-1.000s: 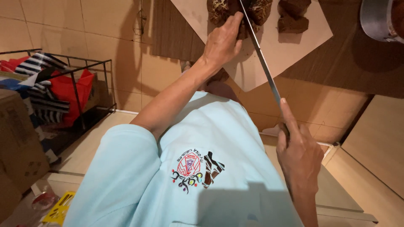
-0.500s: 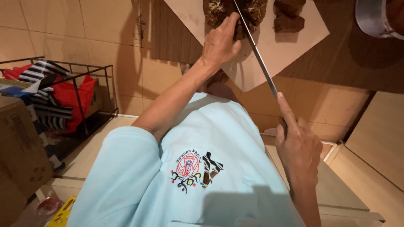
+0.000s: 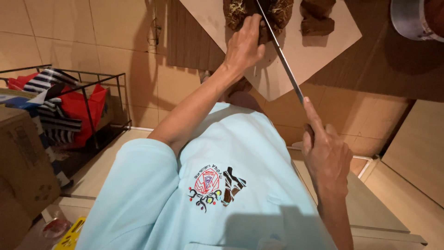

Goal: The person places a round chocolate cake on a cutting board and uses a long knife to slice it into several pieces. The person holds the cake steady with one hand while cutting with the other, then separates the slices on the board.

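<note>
A long knife (image 3: 283,62) is gripped at its handle by the right hand (image 3: 326,155), closed around it with the forefinger stretched along the back of the blade. The blade is laid across a dark brown fibrous lump (image 3: 259,14) that rests on a pale cutting board (image 3: 305,55), at the board's far edge. The lump is pressed down by the left hand (image 3: 244,44), whose fingers are curled onto it just beside the blade. A smaller dark piece (image 3: 316,18) is seen lying apart from the lump, further toward the board's right side. The board is carried by a dark wooden table (image 3: 384,69), and a metal pot (image 3: 414,18) is set near the table's right edge
</note>
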